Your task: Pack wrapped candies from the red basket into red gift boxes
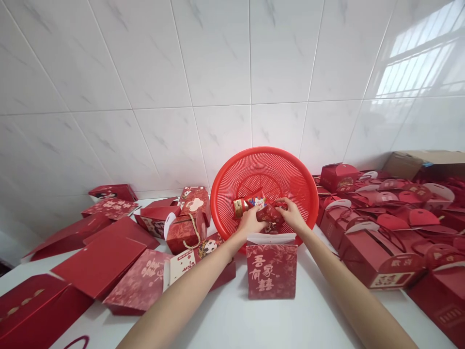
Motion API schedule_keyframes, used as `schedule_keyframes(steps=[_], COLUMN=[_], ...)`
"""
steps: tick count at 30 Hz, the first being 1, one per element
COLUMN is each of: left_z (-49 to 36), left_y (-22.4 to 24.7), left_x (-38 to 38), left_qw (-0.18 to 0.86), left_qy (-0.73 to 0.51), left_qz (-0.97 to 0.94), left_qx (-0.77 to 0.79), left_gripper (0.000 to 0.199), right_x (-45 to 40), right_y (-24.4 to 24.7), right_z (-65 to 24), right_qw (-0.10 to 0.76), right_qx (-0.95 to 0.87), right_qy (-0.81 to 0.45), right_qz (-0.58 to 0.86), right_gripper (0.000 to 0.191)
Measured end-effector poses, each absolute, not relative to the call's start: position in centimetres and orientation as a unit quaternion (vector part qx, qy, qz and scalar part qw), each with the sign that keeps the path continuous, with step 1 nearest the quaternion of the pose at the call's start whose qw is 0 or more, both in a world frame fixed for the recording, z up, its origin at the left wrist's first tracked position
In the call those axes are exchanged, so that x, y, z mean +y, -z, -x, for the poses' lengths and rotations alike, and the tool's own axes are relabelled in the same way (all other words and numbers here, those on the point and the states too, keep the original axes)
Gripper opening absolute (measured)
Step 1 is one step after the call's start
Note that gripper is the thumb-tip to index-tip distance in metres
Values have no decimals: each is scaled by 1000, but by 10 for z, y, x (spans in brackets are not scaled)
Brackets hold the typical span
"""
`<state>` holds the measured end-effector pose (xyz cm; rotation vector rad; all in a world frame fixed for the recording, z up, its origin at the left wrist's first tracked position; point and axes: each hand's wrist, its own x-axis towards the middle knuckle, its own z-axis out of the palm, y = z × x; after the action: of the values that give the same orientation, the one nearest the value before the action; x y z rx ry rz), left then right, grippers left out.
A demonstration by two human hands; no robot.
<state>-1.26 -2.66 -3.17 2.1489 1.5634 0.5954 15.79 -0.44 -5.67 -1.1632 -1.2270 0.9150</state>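
Note:
My left hand (pixel 251 221) is closed round the left side of a small dark red packet (pixel 269 216) with pale markings. On the packet's right side, my right hand (pixel 291 215) pinches with thumb and fingers. Both hands are inside a red plastic mesh basket (pixel 263 153), which leans tilted toward me. Beside my left hand lie a gold-and-red wrapped item (pixel 240 207) and a bright packet with a cartoon figure (pixel 258 199). Between my forearms a red gift box (pixel 271 271) with pale lettering stands upright on the white table, its top flaps raised. My hands partly hide the basket's contents.
Several red gift boxes and flat folded cartons (pixel 100 264) lie on the left. Many red boxes with handles (pixel 379 254) crowd the right side. A brown cardboard box (pixel 410 165) sits at the far right, and a tiled wall (pixel 225 72) rises behind.

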Motion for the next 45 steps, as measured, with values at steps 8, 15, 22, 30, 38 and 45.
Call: schedule_keyframes(steps=[8, 15, 22, 30, 38, 45], left_z=[15, 17, 16, 26, 36, 38], left_y=[50, 48, 43, 30, 29, 42], left_x=[-8, -5, -7, -10, -14, -25], left_qw=[442, 516, 536, 484, 193, 123], left_qy=[-528, -549, -537, -517, -497, -258], left_qz=[-589, -524, -510, -586, -668, -831], left_qx=[423, 396, 405, 394, 520, 477], left_gripper=[38, 38, 40, 38, 39, 16], right_x=[-15, -26, -22, -14, -14, -14], right_y=[43, 32, 32, 35, 32, 34], right_z=[-155, -149, -153, -157, -153, -147], right_qw=[603, 567, 607, 641, 648, 670], right_qx=[-422, -415, -368, -297, -276, -263], right_qy=[-519, -585, -592, -612, -620, -611], right_qz=[434, 406, 381, 355, 346, 330], right_gripper=[40, 42, 38, 26, 22, 24])
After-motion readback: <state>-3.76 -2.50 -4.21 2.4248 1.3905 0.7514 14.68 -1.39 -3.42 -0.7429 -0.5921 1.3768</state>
